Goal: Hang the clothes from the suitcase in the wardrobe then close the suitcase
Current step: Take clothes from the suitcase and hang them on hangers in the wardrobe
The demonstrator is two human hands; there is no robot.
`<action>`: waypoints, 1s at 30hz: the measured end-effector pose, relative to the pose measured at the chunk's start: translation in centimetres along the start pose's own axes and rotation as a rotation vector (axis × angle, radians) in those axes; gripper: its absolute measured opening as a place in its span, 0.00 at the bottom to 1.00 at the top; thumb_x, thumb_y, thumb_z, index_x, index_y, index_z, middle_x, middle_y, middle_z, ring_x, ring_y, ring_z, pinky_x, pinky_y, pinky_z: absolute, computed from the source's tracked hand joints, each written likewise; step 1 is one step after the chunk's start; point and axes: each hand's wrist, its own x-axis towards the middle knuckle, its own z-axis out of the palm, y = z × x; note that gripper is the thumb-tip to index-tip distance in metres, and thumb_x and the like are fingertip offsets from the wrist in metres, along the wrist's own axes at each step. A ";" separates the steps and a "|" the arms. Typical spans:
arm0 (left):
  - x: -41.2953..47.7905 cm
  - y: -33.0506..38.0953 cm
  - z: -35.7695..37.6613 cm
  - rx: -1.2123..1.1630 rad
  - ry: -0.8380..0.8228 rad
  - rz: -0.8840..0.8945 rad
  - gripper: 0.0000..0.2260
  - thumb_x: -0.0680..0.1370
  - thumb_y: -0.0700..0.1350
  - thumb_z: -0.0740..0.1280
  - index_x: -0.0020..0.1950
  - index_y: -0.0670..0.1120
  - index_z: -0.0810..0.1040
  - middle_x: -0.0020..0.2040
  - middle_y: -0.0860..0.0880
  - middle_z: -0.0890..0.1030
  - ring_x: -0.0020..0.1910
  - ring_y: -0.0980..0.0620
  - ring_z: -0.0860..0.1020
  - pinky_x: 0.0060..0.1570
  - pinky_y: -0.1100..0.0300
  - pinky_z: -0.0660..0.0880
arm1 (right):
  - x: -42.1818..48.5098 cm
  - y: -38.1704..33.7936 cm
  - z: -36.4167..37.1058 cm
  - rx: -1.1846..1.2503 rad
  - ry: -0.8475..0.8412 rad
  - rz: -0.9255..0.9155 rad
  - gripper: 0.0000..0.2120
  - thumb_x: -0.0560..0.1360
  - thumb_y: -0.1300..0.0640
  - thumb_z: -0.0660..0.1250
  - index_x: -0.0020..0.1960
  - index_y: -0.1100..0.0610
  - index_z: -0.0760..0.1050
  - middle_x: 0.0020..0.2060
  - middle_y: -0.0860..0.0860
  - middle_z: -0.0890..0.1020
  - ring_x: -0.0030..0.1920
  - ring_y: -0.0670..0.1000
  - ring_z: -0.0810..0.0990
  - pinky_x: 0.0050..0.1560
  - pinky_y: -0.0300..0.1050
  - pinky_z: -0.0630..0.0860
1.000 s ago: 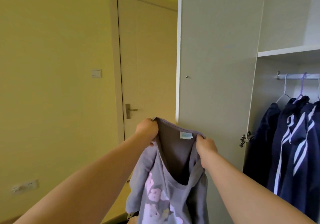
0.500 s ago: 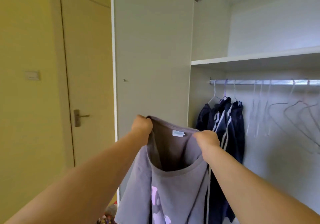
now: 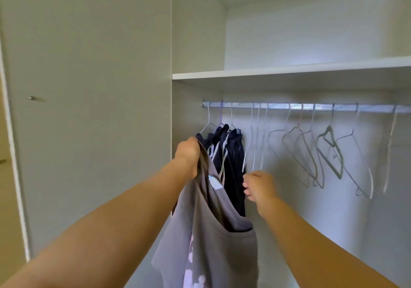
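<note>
The fingers (image 3: pixel 246 185) of the right hand (image 3: pixel 259 187) are half-curled and loose and hold nothing. They hang below the rail (image 3: pixel 311 106), just under the lower ends of the nearest empty hangers (image 3: pixel 255 145); whether they touch the wire cannot be told. The left hand (image 3: pixel 188 154) is clenched on the neck edge of the grey shirt (image 3: pixel 222 243), below the rail's left end. The shirt drops from that one grip, its neck opening gaping toward the right hand and its white label (image 3: pixel 214 182) showing inside.

The coming move, as I judge it, turns on the hanger and the free hand. The thin hangers lie straight above the right fingers, their long axis running up to the rail with the hooks over it. The right hand is plainly the nearer; the left is busy and lies farther toward the rail's left end. The reach seems to call for a rise, a pinch on one wire, and a lift to unhook it from the rail.

Between the two hands, under the rail's left end, hang the dark striped clothes (image 3: pixel 233 154), already on hangers. Further right along the rail hang more grey hangers (image 3: pixel 331 152), turned at several angles. Above the rail runs the shelf (image 3: pixel 289 71); left of the rail's end stands the open wardrobe door (image 3: pixel 89 109). The suitcase is not in view.
</note>
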 end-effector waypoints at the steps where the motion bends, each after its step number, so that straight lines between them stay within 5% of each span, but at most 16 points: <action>1: 0.7 0.0 0.9 -0.001 -0.030 -0.006 0.12 0.80 0.45 0.53 0.54 0.42 0.73 0.39 0.43 0.74 0.39 0.45 0.73 0.43 0.56 0.70 | 1.2 0.2 -0.2 -0.004 0.002 -0.009 0.09 0.71 0.65 0.57 0.35 0.54 0.66 0.35 0.57 0.67 0.37 0.53 0.63 0.36 0.47 0.59; 4: 3.1 0.1 2.7 0.011 -0.102 -0.041 0.13 0.81 0.45 0.54 0.59 0.42 0.74 0.43 0.41 0.76 0.42 0.44 0.74 0.49 0.55 0.70 | 4.8 0.1 -0.1 -0.028 0.039 -0.036 0.10 0.70 0.64 0.58 0.33 0.54 0.67 0.34 0.57 0.68 0.37 0.53 0.65 0.39 0.47 0.62; 7: 5.7 0.6 4.1 -0.015 -0.106 -0.069 0.11 0.81 0.42 0.53 0.46 0.41 0.72 0.35 0.43 0.73 0.33 0.48 0.70 0.46 0.55 0.70 | 7.8 -1.2 0.1 -0.047 0.061 -0.060 0.06 0.72 0.66 0.57 0.39 0.64 0.72 0.36 0.57 0.69 0.37 0.53 0.65 0.39 0.46 0.64; 9: 7.0 0.8 4.5 -0.006 -0.108 -0.085 0.14 0.81 0.41 0.52 0.39 0.41 0.70 0.34 0.44 0.72 0.32 0.48 0.70 0.39 0.56 0.70 | 9.3 -1.8 0.6 -0.062 0.066 -0.098 0.13 0.74 0.67 0.56 0.52 0.72 0.74 0.39 0.64 0.75 0.38 0.62 0.73 0.43 0.49 0.74; 10: 7.9 1.0 4.9 -0.002 -0.114 -0.093 0.14 0.81 0.40 0.52 0.37 0.42 0.70 0.33 0.44 0.72 0.32 0.48 0.70 0.35 0.57 0.70 | 10.4 -2.1 1.0 -0.072 0.069 -0.121 0.14 0.75 0.67 0.56 0.56 0.72 0.74 0.46 0.68 0.78 0.47 0.69 0.77 0.50 0.56 0.77; 12: 9.6 1.4 5.8 0.004 -0.138 -0.111 0.15 0.81 0.40 0.52 0.35 0.42 0.70 0.33 0.45 0.73 0.31 0.49 0.70 0.30 0.59 0.70 | 12.0 -2.7 1.6 -0.094 0.064 -0.129 0.13 0.76 0.68 0.56 0.54 0.72 0.76 0.52 0.69 0.78 0.62 0.65 0.73 0.58 0.59 0.75; 13: 10.1 1.5 6.4 -0.003 -0.162 -0.120 0.15 0.81 0.39 0.52 0.37 0.42 0.72 0.33 0.45 0.75 0.30 0.50 0.71 0.28 0.60 0.70 | 13.1 -2.8 1.9 -0.123 0.056 -0.128 0.12 0.75 0.68 0.56 0.45 0.70 0.78 0.44 0.68 0.78 0.61 0.63 0.73 0.51 0.53 0.76; 14: 10.6 1.7 7.0 -0.014 -0.184 -0.123 0.15 0.81 0.39 0.52 0.42 0.41 0.76 0.35 0.46 0.77 0.30 0.50 0.71 0.26 0.61 0.71 | 14.2 -2.9 2.2 -0.163 0.049 -0.125 0.12 0.74 0.68 0.56 0.35 0.65 0.74 0.34 0.64 0.73 0.51 0.48 0.60 0.42 0.46 0.72; 15: 11.2 1.8 7.6 -0.016 -0.202 -0.120 0.14 0.81 0.39 0.52 0.49 0.42 0.78 0.38 0.46 0.79 0.30 0.51 0.71 0.26 0.62 0.71 | 15.3 -2.9 2.4 -0.182 0.042 -0.126 0.14 0.74 0.68 0.56 0.30 0.60 0.66 0.29 0.58 0.67 0.32 0.56 0.64 0.38 0.44 0.64; 17: 12.3 1.8 8.8 -0.005 -0.231 -0.102 0.16 0.82 0.39 0.52 0.62 0.40 0.76 0.45 0.44 0.81 0.31 0.50 0.72 0.28 0.62 0.72 | 17.8 -2.7 2.6 -0.240 0.042 -0.120 0.15 0.74 0.68 0.57 0.29 0.58 0.62 0.28 0.53 0.63 0.33 0.52 0.61 0.36 0.46 0.63; 20: 13.7 1.9 9.7 -0.007 -0.264 -0.093 0.15 0.82 0.41 0.53 0.63 0.38 0.75 0.54 0.38 0.81 0.38 0.45 0.77 0.36 0.61 0.73 | 20.3 -2.2 2.7 -0.290 0.030 -0.094 0.09 0.74 0.68 0.58 0.46 0.58 0.74 0.40 0.56 0.72 0.42 0.55 0.70 0.48 0.52 0.76; 23: 15.2 2.3 10.5 0.016 -0.215 -0.109 0.13 0.82 0.42 0.55 0.44 0.41 0.76 0.32 0.42 0.79 0.31 0.48 0.72 0.30 0.61 0.70 | 22.6 -1.6 2.8 -0.220 -0.014 -0.032 0.20 0.76 0.70 0.56 0.65 0.56 0.68 0.60 0.56 0.72 0.56 0.57 0.75 0.49 0.45 0.73; 25: 16.1 2.4 10.9 0.034 -0.185 -0.107 0.15 0.82 0.42 0.54 0.37 0.42 0.72 0.31 0.44 0.75 0.30 0.49 0.71 0.29 0.61 0.70 | 23.4 -1.6 2.9 0.012 -0.027 0.081 0.25 0.77 0.72 0.53 0.72 0.58 0.59 0.65 0.60 0.69 0.49 0.58 0.78 0.42 0.46 0.77; 27: 16.7 2.4 11.3 0.032 -0.185 -0.114 0.16 0.82 0.42 0.55 0.36 0.41 0.72 0.29 0.44 0.75 0.30 0.49 0.71 0.30 0.61 0.70 | 24.3 -1.6 2.9 0.150 -0.025 0.155 0.19 0.79 0.68 0.54 0.69 0.60 0.60 0.54 0.62 0.75 0.30 0.52 0.74 0.23 0.39 0.71; 30: 17.0 2.1 11.8 0.004 -0.202 -0.117 0.13 0.82 0.43 0.55 0.50 0.38 0.77 0.34 0.46 0.77 0.31 0.49 0.72 0.32 0.61 0.70 | 25.3 -1.4 3.0 0.152 -0.009 0.176 0.05 0.80 0.61 0.56 0.47 0.59 0.68 0.30 0.54 0.70 0.21 0.47 0.61 0.15 0.32 0.56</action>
